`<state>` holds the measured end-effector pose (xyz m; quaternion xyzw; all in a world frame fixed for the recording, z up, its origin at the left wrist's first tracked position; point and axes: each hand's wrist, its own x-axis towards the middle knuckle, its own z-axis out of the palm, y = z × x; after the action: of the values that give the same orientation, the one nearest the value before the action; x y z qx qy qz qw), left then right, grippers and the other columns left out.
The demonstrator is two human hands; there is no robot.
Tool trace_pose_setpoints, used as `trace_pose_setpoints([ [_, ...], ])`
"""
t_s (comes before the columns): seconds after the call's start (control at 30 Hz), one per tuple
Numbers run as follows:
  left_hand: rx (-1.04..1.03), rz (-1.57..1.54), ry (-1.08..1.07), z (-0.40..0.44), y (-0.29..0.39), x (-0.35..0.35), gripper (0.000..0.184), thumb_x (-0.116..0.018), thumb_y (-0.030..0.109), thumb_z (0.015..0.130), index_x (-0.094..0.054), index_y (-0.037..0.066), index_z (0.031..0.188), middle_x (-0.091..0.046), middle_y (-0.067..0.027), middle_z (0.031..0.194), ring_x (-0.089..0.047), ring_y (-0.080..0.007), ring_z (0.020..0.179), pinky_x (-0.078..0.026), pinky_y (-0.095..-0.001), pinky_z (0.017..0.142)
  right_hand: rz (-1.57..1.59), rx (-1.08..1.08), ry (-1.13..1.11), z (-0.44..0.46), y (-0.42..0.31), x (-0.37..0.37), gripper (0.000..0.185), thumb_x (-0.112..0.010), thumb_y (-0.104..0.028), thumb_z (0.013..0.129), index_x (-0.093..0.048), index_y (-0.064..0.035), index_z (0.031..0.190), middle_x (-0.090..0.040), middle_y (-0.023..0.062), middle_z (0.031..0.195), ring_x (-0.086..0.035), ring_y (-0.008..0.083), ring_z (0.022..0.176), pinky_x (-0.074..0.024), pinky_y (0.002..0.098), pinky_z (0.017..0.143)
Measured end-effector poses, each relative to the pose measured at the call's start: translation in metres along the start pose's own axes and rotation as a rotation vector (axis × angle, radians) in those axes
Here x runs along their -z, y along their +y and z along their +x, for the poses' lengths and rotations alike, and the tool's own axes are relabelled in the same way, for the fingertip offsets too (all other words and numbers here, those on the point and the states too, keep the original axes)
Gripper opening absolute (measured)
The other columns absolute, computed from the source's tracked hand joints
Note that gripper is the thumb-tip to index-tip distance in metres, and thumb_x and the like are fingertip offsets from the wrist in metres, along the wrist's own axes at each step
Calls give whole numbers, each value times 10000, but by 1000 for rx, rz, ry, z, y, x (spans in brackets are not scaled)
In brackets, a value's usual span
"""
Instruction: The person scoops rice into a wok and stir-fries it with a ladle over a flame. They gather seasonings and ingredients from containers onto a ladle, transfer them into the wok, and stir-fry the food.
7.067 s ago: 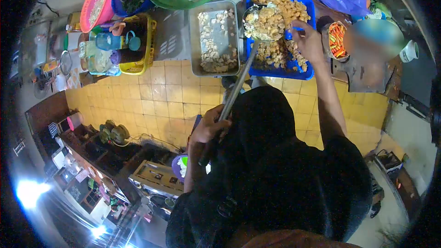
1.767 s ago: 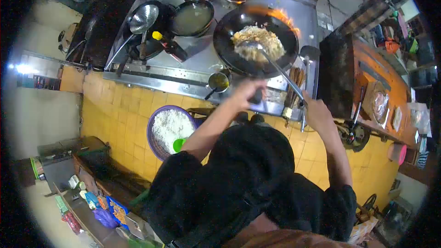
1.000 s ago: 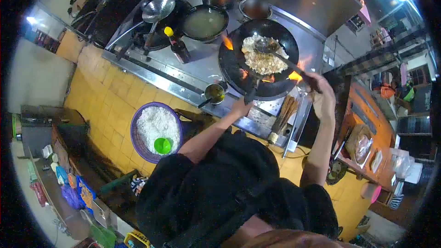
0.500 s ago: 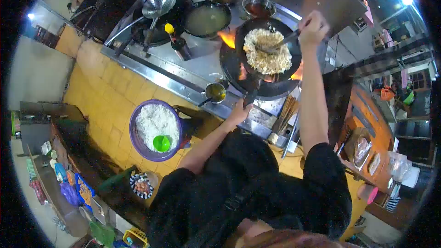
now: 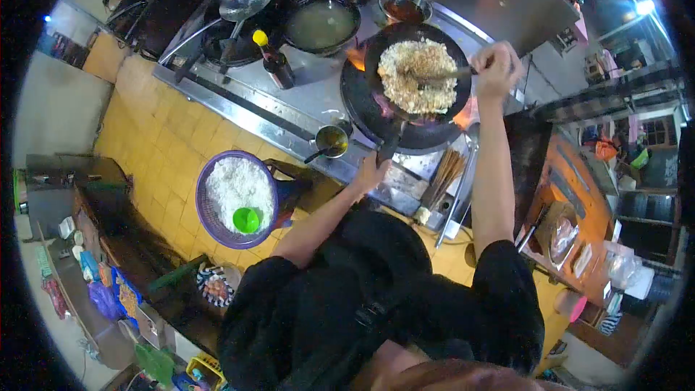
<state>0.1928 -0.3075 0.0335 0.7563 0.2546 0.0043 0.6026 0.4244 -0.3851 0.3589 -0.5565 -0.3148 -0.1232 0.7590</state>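
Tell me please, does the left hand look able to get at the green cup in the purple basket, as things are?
Probably not at once: the left hand is closed on the pan handle. If it let go, likely yes; the green cup sits uncovered in the purple basket.

Counter (image 5: pixel 311 105): shiny smooth metal. Wok (image 5: pixel 464 80): dark metal, rather dull. Basket (image 5: pixel 205 211): purple plastic. Scoop (image 5: pixel 247 221): green plastic, smooth. Sleeve (image 5: pixel 510 275): matt black, probably cloth.
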Motion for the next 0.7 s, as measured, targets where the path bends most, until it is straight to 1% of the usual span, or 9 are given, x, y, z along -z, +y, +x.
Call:
trace_pose_setpoints([
  [0.03, -18, -36, -56, 2, 18, 10, 449, -612, 350, 855, -499, -14, 1093, -607, -202, 855, -595, -326, 832, -455, -439, 748, -280, 161, -1, 1, -5, 6, 275, -454, -135, 915, -439, -40, 658, -411, 20, 532, -370, 101, 434, -313, 256, 418],
  [0.13, -126, 167, 41, 1, 28, 14, 438, -618, 337, 853, -524, -23, 1084, -611, -222, 875, -581, -359, 841, -450, -441, 768, 43, 74, 17, -24, 47, 19, 258, -447, -112, 911, -435, -42, 663, -405, 21, 541, -374, 100, 443, -303, 248, 413],
  [0.2, -162, 39, 71, 2, 10, 6, 442, -607, 360, 855, -520, -34, 1035, -604, -232, 876, -580, -376, 855, -447, -452, 768, -44, -38, 10, -18, 14, 14, 266, -438, -119, 918, -430, -43, 664, -396, 24, 529, -375, 99, 443, -306, 241, 417],
  [0.23, -3, 13, -126, -2, 34, 21, 492, -582, 393, 862, -499, -48, 1063, -588, -272, 943, -569, -412, 927, -435, -474, 809, 4, 3, -17, -16, -1, 15, 266, -441, -125, 915, -429, -46, 661, -396, 23, 525, -371, 98, 439, -302, 241, 415],
  [0.4, -99, 48, 7, -6, 12, 8, 566, -570, 417, 861, -469, -51, 1164, -565, -303, 1041, -549, -427, 1011, -425, -486, 859, -64, 49, 53, -14, 12, 8, 284, -460, -177, 908, -447, -52, 653, -409, 23, 518, -357, 87, 428, -271, 238, 390],
  [0.43, -104, 4, -30, -6, 7, 6, 579, -570, 421, 859, -459, -49, 1179, -556, -307, 1064, -540, -426, 1030, -420, -488, 866, -443, 235, 28, -7, 9, 16, 282, -443, -160, 904, -448, -47, 646, -425, 34, 521, -365, 89, 429, -294, 238, 394],
  [0.53, -32, 56, -94, 6, 19, 14, 614, -568, 431, 859, -429, -47, 1219, -544, -311, 1103, -528, -427, 1056, -414, -487, 879, -23, 89, 100, -29, 9, 10, 276, -446, -155, 890, -437, -43, 637, -441, 43, 523, -364, 91, 423, -314, 243, 397],
  [0.6, -147, 227, 83, -9, 32, 15, 625, -565, 446, 862, -430, -48, 1220, -572, -299, 1034, -554, -429, 1002, -439, -478, 835, 36, 179, 31, -24, 31, 14, 298, -454, -186, 896, -433, -39, 638, -443, 52, 516, -368, 95, 417, -311, 254, 387],
  [0.7, -42, 45, -54, 5, 12, 8, 596, -569, 451, 861, -450, -53, 1156, -605, -258, 857, -613, -389, 831, -465, -471, 766, 123, 138, 15, 13, 11, 12, 363, -479, -276, 901, -438, -28, 638, -436, 64, 507, -374, 130, 406, -311, 265, 382],
])
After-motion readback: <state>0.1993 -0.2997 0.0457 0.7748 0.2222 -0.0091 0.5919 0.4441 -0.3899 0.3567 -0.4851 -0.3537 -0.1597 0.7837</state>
